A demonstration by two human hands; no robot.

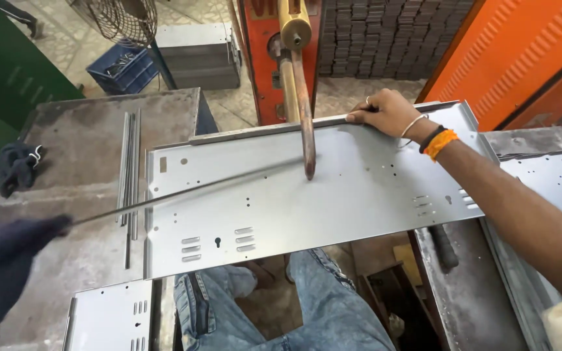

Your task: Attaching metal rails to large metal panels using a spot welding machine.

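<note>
A large grey sheet-metal panel (pixel 359 195) with punched holes and slots lies across my lap, under the copper electrode (pixel 307 123) of a spot welder. My right hand (pixel 385 114), bare with bangles and an orange band at the wrist, grips the panel's far edge, where a flat metal strip (pixel 261 132) lies along it. My left hand (pixel 4 266), in a dark glove and blurred, holds a thin metal rod (pixel 190 192) that reaches across the panel toward the electrode tip.
Several more thin rods (pixel 129 169) lie on the steel table (pixel 73 156) at left, with a dark cloth (pixel 14 166) beside them. Other punched panels rest at bottom left (pixel 115 318) and at right (pixel 554 182). The orange welder body (pixel 265 58), a blue crate (pixel 121 68) and stacked bars stand behind.
</note>
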